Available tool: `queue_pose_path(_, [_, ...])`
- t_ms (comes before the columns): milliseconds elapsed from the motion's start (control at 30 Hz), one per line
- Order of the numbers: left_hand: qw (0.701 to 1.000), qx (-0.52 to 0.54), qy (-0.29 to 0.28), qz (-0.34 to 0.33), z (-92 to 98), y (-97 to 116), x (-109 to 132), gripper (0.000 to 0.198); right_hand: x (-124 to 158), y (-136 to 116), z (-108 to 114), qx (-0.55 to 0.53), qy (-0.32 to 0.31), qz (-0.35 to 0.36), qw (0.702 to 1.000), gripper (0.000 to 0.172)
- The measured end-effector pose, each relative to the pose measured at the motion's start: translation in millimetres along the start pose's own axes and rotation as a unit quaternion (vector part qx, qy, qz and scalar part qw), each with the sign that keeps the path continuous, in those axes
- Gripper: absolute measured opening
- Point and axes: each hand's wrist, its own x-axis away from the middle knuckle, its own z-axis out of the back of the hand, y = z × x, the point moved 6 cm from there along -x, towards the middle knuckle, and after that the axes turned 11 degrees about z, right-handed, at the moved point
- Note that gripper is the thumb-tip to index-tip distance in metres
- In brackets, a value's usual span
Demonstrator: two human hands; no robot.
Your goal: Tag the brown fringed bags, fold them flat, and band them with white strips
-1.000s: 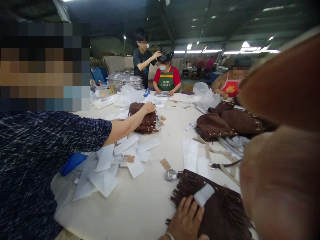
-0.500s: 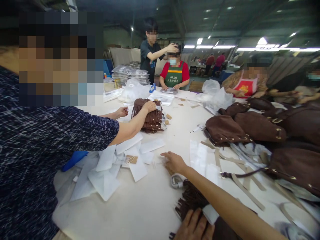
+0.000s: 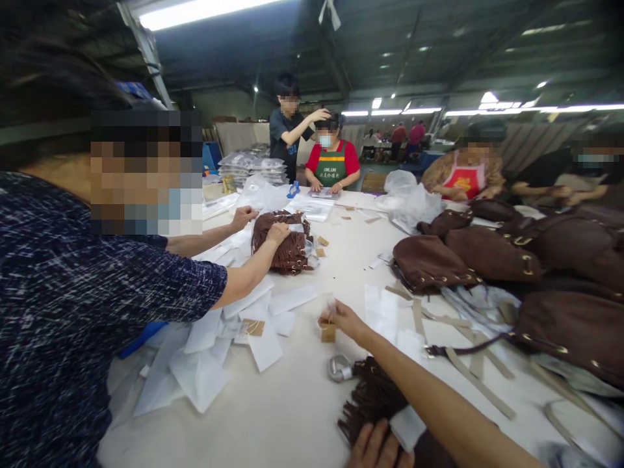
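A dark brown fringed bag [image 3: 373,393] lies at the bottom of the view, with a white wrap [image 3: 407,428] around part of it. My left hand [image 3: 377,448] grips this bag beside the wrap, its lower part cut off by the frame edge. Above the bag, my right hand [image 3: 344,320] pinches a small brown hang tag [image 3: 328,333] by its string, and the tag dangles below the fingers. Just under the tag, a clear-wrapped ring-shaped piece [image 3: 340,368] touches the fringe.
At left, a co-worker [image 3: 97,292] leans over the table with a hand on another fringed bag [image 3: 277,250]. White paper sheets [image 3: 199,383] lie before them. Brown bags [image 3: 433,263] pile up at right, near tan strips [image 3: 480,383]. More people work at the far side.
My right hand has lifted slightly, and the tag now hangs visibly from its fingers. My left hand stays on the bag. The co-worker leans lower, and the whole view has shifted.
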Motion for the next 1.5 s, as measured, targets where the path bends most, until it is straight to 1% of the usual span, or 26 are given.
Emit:
queue_pose_path(67, [0.998,-0.01,-0.058,-0.031,11.6,-2.1,-13.0,0.023,11.0,-10.4,17.7,-0.065,0.023,0.002,0.998,0.028])
queue_pose_path(133, [0.995,-0.008,-0.086,-0.053,19.3,-3.1,-21.1,0.028,24.6,-21.2,37.5,-0.125,0.046,0.002,0.991,0.032])
queue_pose_path(300, [0.994,0.019,-0.08,-0.066,25.9,-4.7,-25.4,0.031,62.9,-37.2,76.7,-0.307,0.098,-0.019,0.946,0.032])
queue_pose_path(367, [0.991,0.02,-0.101,-0.082,26.6,-4.8,-25.9,0.038,77.0,-38.2,88.8,-0.322,0.115,-0.022,0.94,0.032])
queue_pose_path(467, [0.982,0.023,-0.151,-0.113,26.5,-4.5,-26.1,0.057,96.3,-38.7,105.2,-0.319,0.139,-0.024,0.937,0.033])
queue_pose_path(500, [0.98,0.02,-0.159,-0.116,25.7,-4.7,-25.2,0.058,102.6,-39.4,110.4,-0.312,0.149,-0.027,0.938,0.033])
queue_pose_path(567, [0.983,0.009,-0.148,-0.108,23.2,-5.5,-21.0,0.047,115.4,-41.6,121.6,-0.292,0.176,-0.037,0.939,0.032])
queue_pose_path(633, [0.988,-0.013,-0.115,-0.098,18.2,-5.7,-12.7,0.037,128.1,-43.2,133.3,-0.273,0.21,-0.05,0.937,0.031])
queue_pose_path(733, [0.988,-0.051,-0.087,-0.115,5.1,-3.2,3.4,0.032,142.6,-39.8,146.3,-0.295,0.252,-0.061,0.92,0.027])
queue_pose_path(800, [0.988,-0.065,-0.078,-0.119,-3.1,-2.3,9.9,0.031,146.1,-32.5,148.7,-0.356,0.281,-0.061,0.889,0.024])
queue_pose_path(900, [0.992,-0.064,-0.045,-0.094,-7.0,-3.4,8.1,0.024,139.2,-21.7,138.3,-0.492,0.309,-0.071,0.811,0.019])
queue_pose_path(967, [0.995,-0.053,-0.027,-0.078,-1.0,-3.3,0.1,0.021,129.4,-23.8,127.2,-0.572,0.309,-0.082,0.756,0.016])
queue_pose_path(1000, [0.996,-0.044,-0.027,-0.075,5.6,-1.9,-5.6,0.021,125.1,-29.2,123.5,-0.6,0.307,-0.083,0.734,0.015])
queue_pose_path(1033, [0.995,-0.034,-0.048,-0.076,13.2,0.5,-12.2,0.025,121.9,-37.3,122.4,-0.617,0.306,-0.082,0.72,0.014])
queue_pose_path(1067, [0.995,-0.017,-0.067,-0.076,23.8,3.4,-20.0,0.03,120.2,-47.4,124.6,-0.626,0.306,-0.077,0.714,0.014])
queue_pose_path(1100, [0.985,-0.013,-0.149,-0.082,28.4,6.6,-26.8,0.039,119.8,-58.5,130.1,-0.625,0.305,-0.073,0.715,0.015])
queue_pose_path(1133, [0.96,-0.009,-0.266,-0.092,29.5,9.5,-30.6,0.052,120.2,-69.7,138.9,-0.616,0.301,-0.069,0.725,0.017])
queue_pose_path(1167, [0.932,-0.007,-0.353,-0.076,32.4,8.7,-34.9,0.063,121.3,-80.6,150.5,-0.602,0.295,-0.061,0.739,0.018])
queue_pose_path(1200, [0.911,-0.01,-0.408,-0.055,35.9,6.4,-39.9,0.068,123.4,-91.2,166.2,-0.582,0.299,-0.034,0.756,0.018])
queue_pose_path(1233, [0.898,-0.005,-0.437,-0.049,39.0,5.7,-44.6,0.069,126.7,-101.1,182.9,-0.552,0.306,-0.005,0.776,0.017])
queue_pose_path(1267, [0.889,-0.001,-0.456,-0.042,40.4,4.9,-47.9,0.07,131.2,-109.5,197.8,-0.515,0.314,0.015,0.798,0.018])
queue_pose_path(1300, [0.884,0.002,-0.465,-0.038,41.0,4.8,-49.7,0.069,136.5,-117.2,210.6,-0.481,0.327,0.034,0.812,0.019])
queue_pose_path(1333, [0.882,0.005,-0.47,-0.039,41.2,5.6,-49.8,0.069,141.5,-124.2,219.5,-0.457,0.341,0.048,0.82,0.02])
queue_pose_path(1400, [0.88,0.003,-0.473,-0.042,41.5,7.8,-46.6,0.069,147.9,-135.4,225.8,-0.447,0.368,0.069,0.812,0.02])
queue_pose_path(1433, [0.881,-0.001,-0.47,-0.044,42.0,8.8,-44.8,0.068,147.7,-139.4,223.4,-0.456,0.377,0.076,0.802,0.02])
queue_pose_path(1500, [0.891,-0.006,-0.452,-0.053,43.5,10.8,-44.4,0.069,140.1,-144.6,210.8,-0.482,0.379,0.086,0.785,0.02])
